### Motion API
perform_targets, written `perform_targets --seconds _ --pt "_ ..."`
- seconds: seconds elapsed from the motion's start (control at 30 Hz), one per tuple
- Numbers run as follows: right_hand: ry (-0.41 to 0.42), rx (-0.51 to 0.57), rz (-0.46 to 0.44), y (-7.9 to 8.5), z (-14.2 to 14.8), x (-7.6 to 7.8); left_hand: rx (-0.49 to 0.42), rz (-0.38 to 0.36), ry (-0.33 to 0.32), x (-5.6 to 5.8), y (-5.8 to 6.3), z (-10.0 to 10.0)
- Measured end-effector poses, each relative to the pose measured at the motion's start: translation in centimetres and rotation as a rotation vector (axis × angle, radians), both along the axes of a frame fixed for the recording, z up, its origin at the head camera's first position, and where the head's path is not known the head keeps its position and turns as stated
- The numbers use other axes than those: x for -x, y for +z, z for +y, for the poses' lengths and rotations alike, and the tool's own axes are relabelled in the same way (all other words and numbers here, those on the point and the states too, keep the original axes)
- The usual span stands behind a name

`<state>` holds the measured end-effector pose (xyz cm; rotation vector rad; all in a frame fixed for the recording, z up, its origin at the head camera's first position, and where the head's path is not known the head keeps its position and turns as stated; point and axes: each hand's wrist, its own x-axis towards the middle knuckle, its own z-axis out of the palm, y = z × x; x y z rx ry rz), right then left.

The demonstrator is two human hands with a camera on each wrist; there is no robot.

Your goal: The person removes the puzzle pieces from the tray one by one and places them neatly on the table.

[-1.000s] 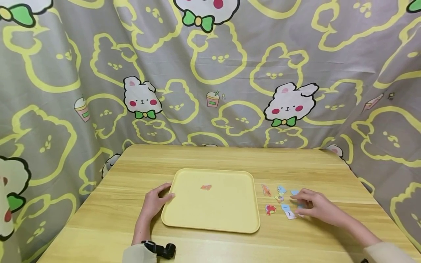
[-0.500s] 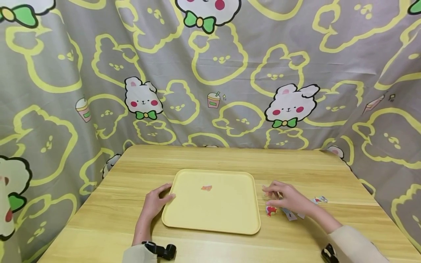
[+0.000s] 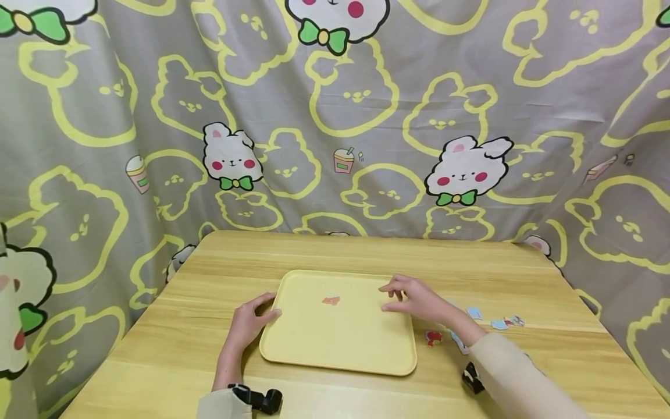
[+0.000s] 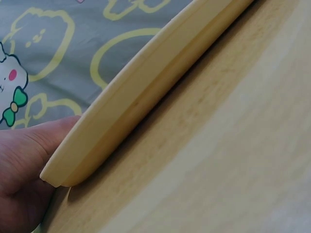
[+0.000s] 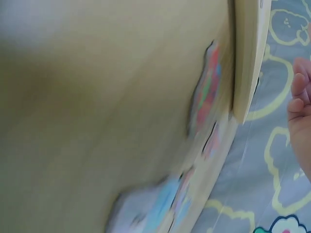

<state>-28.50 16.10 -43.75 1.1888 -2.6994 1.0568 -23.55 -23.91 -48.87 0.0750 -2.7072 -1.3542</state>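
Note:
A yellow tray lies on the wooden table. My left hand holds its left rim, thumb over the edge; the left wrist view shows this hand at the tray's corner. An orange paper-thin cutout lies on the tray. My right hand hovers over the tray's right edge, thumb and bent fingers apart, with nothing visible between them. Right of the tray lie a red cutout, a blue-and-white one partly under the arm, and a light blue one.
Farther right on the table lie another blue cutout and a small multicoloured one. The right forearm covers part of the loose pieces. A patterned grey curtain hangs behind the table.
My right hand has moved left from the loose cutouts to over the tray's right edge, uncovering pieces at the right. The left hand stays on the rim, and the orange cutout stays put.

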Motion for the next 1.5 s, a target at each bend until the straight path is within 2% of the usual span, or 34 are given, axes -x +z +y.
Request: perform_targets --seconds 0.3,0.57,0.77,1.0,1.27,1.5 --pt "0.033 -0.018 0.0 0.2 -3.8 1.5 0.008 0.006 0.005 0.0 -0.1 0.0" --pt "0.097 -0.047 0.117 0.1 -6.8 2.7 0.005 0.011 0.003 0.1 -0.2 0.1" --pt "0.125 -0.071 0.074 -0.3 -8.1 3.2 -0.001 0.007 0.001 0.1 -0.2 0.3" --pt "0.145 -0.161 0.101 -0.5 -9.3 3.7 -0.003 0.009 0.005 0.2 -0.3 0.0" --pt "0.183 -0.293 0.229 -0.4 -10.5 3.3 -0.012 -0.001 0.006 0.0 -0.2 0.1" --pt "0.202 -0.357 0.266 -0.9 -11.3 3.4 -0.022 0.003 0.007 0.1 -0.3 0.0"
